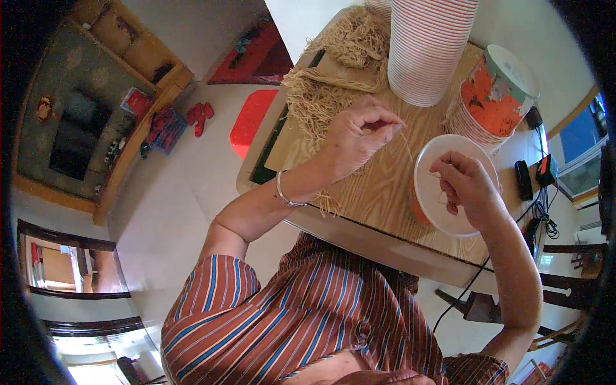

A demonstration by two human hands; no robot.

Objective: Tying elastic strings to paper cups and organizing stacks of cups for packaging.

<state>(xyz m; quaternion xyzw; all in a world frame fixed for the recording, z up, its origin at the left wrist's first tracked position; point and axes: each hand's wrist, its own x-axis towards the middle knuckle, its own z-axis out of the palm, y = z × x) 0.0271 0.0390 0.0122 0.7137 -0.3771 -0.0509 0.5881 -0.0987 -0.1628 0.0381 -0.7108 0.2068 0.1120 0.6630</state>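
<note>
My left hand [360, 136] is closed in a pinch on a thin tan strand [409, 149], which hangs from its fingertips toward a white-lined paper tub [425, 162] with an orange outer side. Over the mouth of this tub is my right hand [467, 186], its fingers curled and thumb pressed to the forefinger. A bit of thin strand shows by those fingertips, though how far it runs is too fine to follow. Left of my left hand lies a tangled heap of tan strands [314, 106], with a second heap [359, 40] farther back.
A tall stack of white paper tubs [428, 54] stands at the back of the wooden table [378, 199]. Right of it is an orange-and-green printed tub [491, 96] upside down on a stack. Black cables [545, 212] lie at the right; a red stool [251, 122] stands left.
</note>
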